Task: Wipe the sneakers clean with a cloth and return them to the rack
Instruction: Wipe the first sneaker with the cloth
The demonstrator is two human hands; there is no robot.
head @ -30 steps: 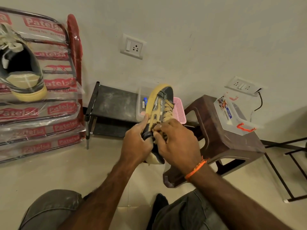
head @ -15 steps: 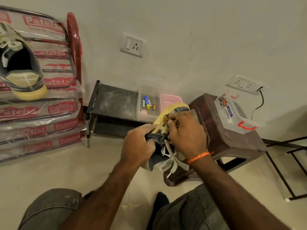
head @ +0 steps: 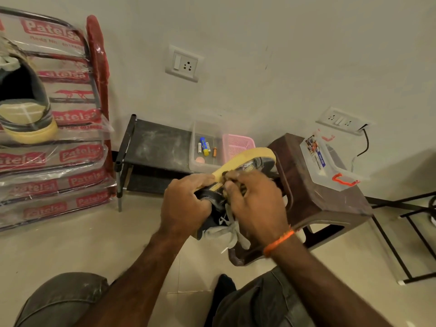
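Our left hand (head: 186, 204) grips the sneaker (head: 247, 166) by its heel; our right hand (head: 256, 204) pinches its laces, just left of the stool (head: 325, 204).

The plastic wrap (head: 59, 138) over the stacked frames at nine o'clock carries the word "Patelsa" in white on red bands, printed many times (one band reads backwards). Smaller print beneath it is illegible. The box label (head: 315, 151) at three o'clock is too blurred to read.
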